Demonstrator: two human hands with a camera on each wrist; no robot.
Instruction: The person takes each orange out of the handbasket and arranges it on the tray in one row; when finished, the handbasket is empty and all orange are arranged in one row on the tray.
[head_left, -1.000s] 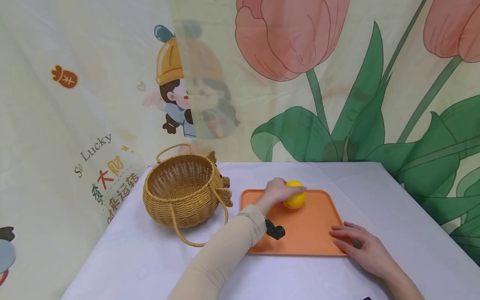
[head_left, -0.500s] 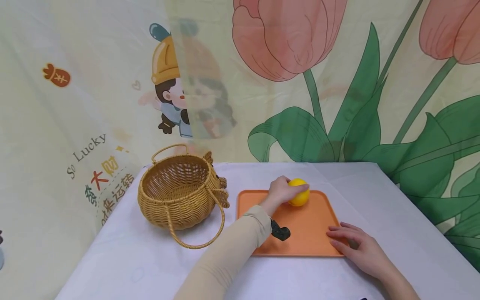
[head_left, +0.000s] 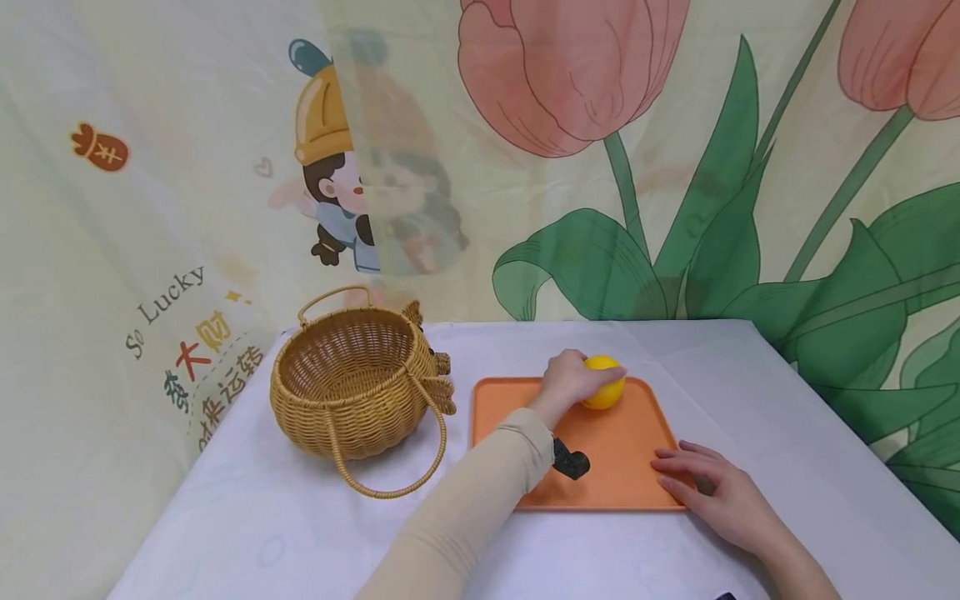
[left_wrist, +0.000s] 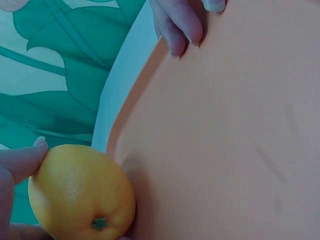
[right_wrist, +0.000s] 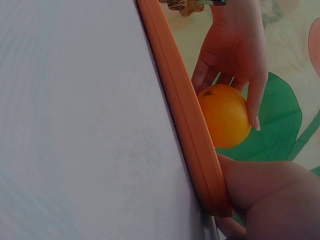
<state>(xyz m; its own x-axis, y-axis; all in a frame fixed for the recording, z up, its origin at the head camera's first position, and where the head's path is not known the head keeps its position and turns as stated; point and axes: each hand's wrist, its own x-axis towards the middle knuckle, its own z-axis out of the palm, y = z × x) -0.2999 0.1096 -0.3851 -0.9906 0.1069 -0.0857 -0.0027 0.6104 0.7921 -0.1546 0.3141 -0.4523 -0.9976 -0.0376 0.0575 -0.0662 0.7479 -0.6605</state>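
In the head view my left hand (head_left: 576, 385) grips an orange (head_left: 603, 385) over the far part of an orange tray (head_left: 622, 467). The left wrist view shows the thumb against the side of the orange (left_wrist: 82, 187), its green stem mark facing the camera. Whether the fruit touches the tray I cannot tell. My right hand (head_left: 716, 492) rests at the tray's near right corner, its relaxed fingers lying over the rim. In the left wrist view those fingertips (left_wrist: 186, 30) touch the tray's inner surface. In the right wrist view the orange (right_wrist: 225, 117) appears beyond the tray's rim (right_wrist: 182, 105).
A round wicker basket (head_left: 375, 421) with upright and drooping handles stands to the left of the tray. Both sit on a white-covered table (head_left: 247, 517). A printed curtain (head_left: 570, 175) hangs behind. A black wrist device (head_left: 572, 460) hangs above the tray.
My left hand has carried the orange a little to the right across the tray. The right hand stays at the tray's corner. The head view has turned slightly to the right.
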